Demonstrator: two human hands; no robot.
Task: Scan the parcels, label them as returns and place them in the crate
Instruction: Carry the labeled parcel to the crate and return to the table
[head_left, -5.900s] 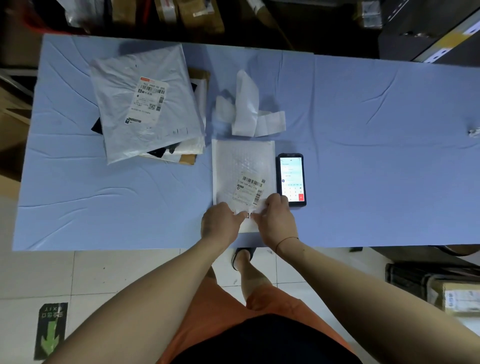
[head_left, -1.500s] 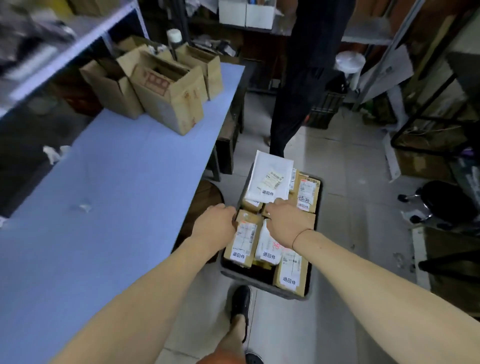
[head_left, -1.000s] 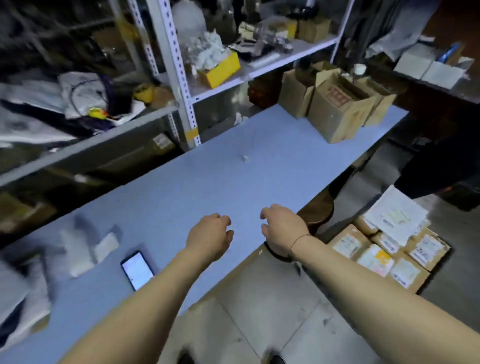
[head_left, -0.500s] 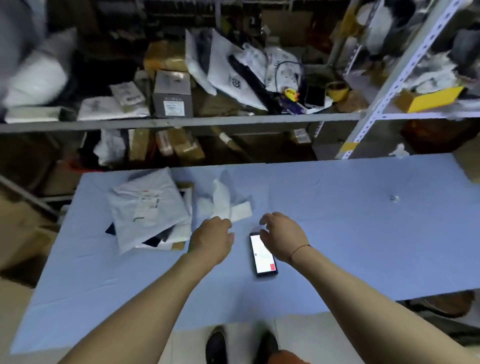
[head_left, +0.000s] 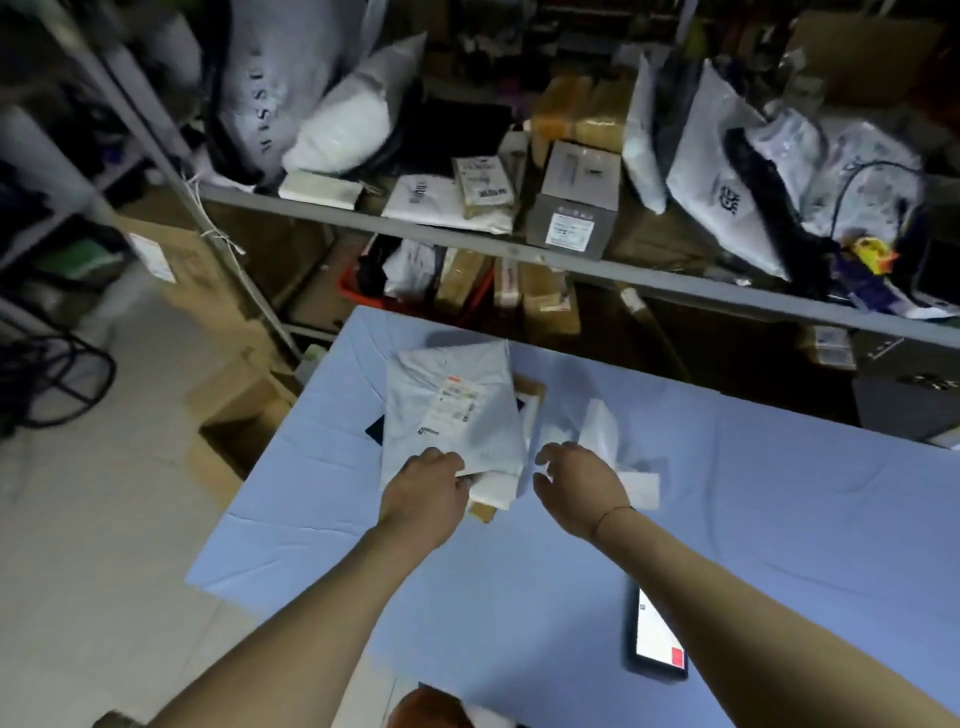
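Both hands have moved away from the phone and now reach to the stack of parcels near the far left corner of the table. At the near edge of the stack, the left hand has its fingers curled on the grey plastic mailer, which lies on top; it seems to grip that edge, but the fingertips are hidden. The right hand hovers just beside the stack, fingers spread and a little bent, holding nothing. The mailer is soft, wrinkled and flat, with a white printed label. Under it are a white padded envelope and brown cardboard. Crumpled white paper strips lie beyond the right hand on the smooth blue table cover.
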